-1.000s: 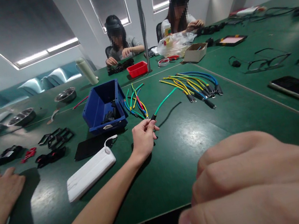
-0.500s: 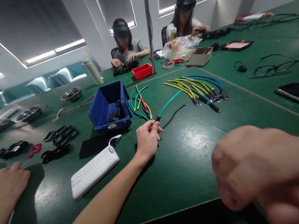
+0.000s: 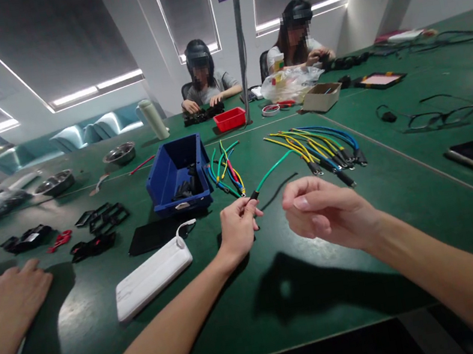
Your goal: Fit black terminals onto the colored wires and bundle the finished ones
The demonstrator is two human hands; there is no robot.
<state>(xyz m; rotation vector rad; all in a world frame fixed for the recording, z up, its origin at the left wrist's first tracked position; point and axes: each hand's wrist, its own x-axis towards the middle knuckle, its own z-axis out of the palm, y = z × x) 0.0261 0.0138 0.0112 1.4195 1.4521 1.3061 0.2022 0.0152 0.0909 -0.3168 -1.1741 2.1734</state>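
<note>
Left hand point(image 3: 238, 233) pinches the black-capped end of a green insulated wire point(image 3: 272, 170), near a blue plastic bin point(image 3: 181, 202). Right hand point(image 3: 326, 216) hovers beside it, fingers loosely curled, empty.

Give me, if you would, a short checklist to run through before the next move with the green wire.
1. Left hand grips the green wire: ok, its black end is pinched between thumb and fingers.
2. Right hand free: cannot tell, its fingers are curled and the palm is hidden; it hovers above the table.
3. Green wire free of the yellow and blue wire bundle: cannot tell, its far end runs up to the bundle.
4. Co-worker's hand out of the way: ok, it lies flat at the far left.
5. Blue bin stocked: ok, black parts lie inside.
</note>
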